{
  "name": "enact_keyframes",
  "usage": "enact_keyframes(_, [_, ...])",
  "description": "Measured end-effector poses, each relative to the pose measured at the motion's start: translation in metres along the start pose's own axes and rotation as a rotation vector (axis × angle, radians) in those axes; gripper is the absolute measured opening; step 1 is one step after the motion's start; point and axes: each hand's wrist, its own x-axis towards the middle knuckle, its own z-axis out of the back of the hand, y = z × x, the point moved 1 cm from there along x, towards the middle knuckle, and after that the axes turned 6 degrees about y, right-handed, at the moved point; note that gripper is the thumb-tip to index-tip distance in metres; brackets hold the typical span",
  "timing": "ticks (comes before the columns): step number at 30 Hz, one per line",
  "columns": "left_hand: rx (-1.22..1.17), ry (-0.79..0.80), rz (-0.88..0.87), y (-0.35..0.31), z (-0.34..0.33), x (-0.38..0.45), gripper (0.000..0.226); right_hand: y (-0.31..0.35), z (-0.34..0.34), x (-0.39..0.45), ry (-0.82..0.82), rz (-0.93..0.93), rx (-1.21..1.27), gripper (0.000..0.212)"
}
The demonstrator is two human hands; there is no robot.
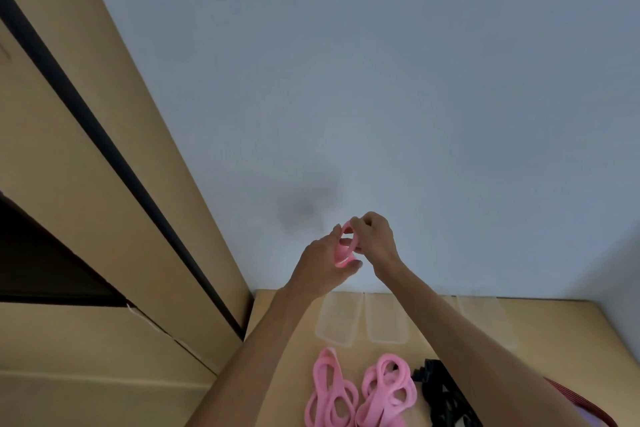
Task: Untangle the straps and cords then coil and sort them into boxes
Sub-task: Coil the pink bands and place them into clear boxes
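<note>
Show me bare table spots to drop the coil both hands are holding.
Bare table lies left of the clear boxes, running down beside the pink straps. A thin strip separates boxes and straps. Crowded: the near middle, with the straps and black strap packed together. Left hand and right hand hold the pink coil high.

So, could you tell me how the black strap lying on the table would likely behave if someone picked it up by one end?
The black strap lies in loose folds on the table, so it would probably hang limp, not stay stiff. Flat and thin-looking, it is likely light. Bunched beside the pink bands, it may drag or snag them as it lifts.
</note>
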Motion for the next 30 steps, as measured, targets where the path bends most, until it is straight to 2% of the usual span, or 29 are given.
enact_keyframes(2, [-0.044, -0.048, 0.021, 0.005, -0.003, 0.001, 0.047, -0.005, -0.001, 0.003, -0.003, -0.009, 0.066, 0.020])
enact_keyframes(3, [-0.170, -0.074, 0.082, 0.008, -0.003, 0.003, 0.041, -0.007, -0.001, 0.003, -0.009, -0.010, 0.115, 0.025])
enact_keyframes(5, [-0.660, -0.093, 0.271, 0.011, 0.000, 0.006, 0.032, -0.012, -0.003, 0.001, -0.073, -0.017, 0.153, 0.033])
enact_keyframes(7, [-1.081, -0.075, 0.343, 0.011, 0.009, 0.007, 0.033, -0.020, -0.002, 0.001, -0.119, -0.059, 0.082, 0.034])
enact_keyframes(9, [-1.326, -0.058, 0.284, 0.011, 0.018, 0.006, 0.036, -0.027, -0.005, 0.001, 0.002, -0.199, 0.100, 0.039])
enact_keyframes(11, [-1.460, -0.057, 0.234, 0.012, 0.025, 0.006, 0.038, -0.033, -0.010, -0.004, 0.205, -0.361, 0.276, 0.045])
enact_keyframes(13, [-1.455, -0.064, 0.233, 0.015, 0.030, 0.007, 0.035, -0.036, -0.013, -0.008, 0.324, -0.391, 0.440, 0.042])
enact_keyframes(15, [-1.384, -0.105, 0.260, 0.022, 0.034, 0.007, 0.034, -0.038, -0.011, -0.009, 0.267, -0.376, 0.501, 0.030])
enact_keyframes(17, [-1.252, -0.196, 0.326, 0.032, 0.038, 0.004, 0.032, -0.043, -0.009, -0.008, 0.194, -0.400, 0.458, 0.020])
enact_keyframes(20, [-1.085, -0.311, 0.464, 0.049, 0.038, -0.007, 0.023, -0.049, -0.004, -0.006, 0.113, -0.473, 0.533, 0.015])
enact_keyframes(23, [-1.135, -0.417, 0.689, 0.069, 0.032, -0.015, 0.021, -0.050, 0.001, -0.005, 0.079, -0.506, 0.583, 0.014])
enact_keyframes(26, [-1.331, -0.590, 0.878, 0.077, 0.029, -0.020, 0.019, -0.052, 0.000, -0.005, 0.117, -0.540, 0.602, 0.014])
enact_keyframes(28, [-1.396, -0.694, 0.891, 0.076, 0.029, -0.021, 0.019, -0.055, -0.004, -0.006, 0.185, -0.568, 0.526, 0.015])
enact_keyframes(30, [-1.334, -0.750, 0.853, 0.074, 0.029, -0.020, 0.016, -0.055, -0.010, -0.007, 0.246, -0.602, 0.476, 0.015])
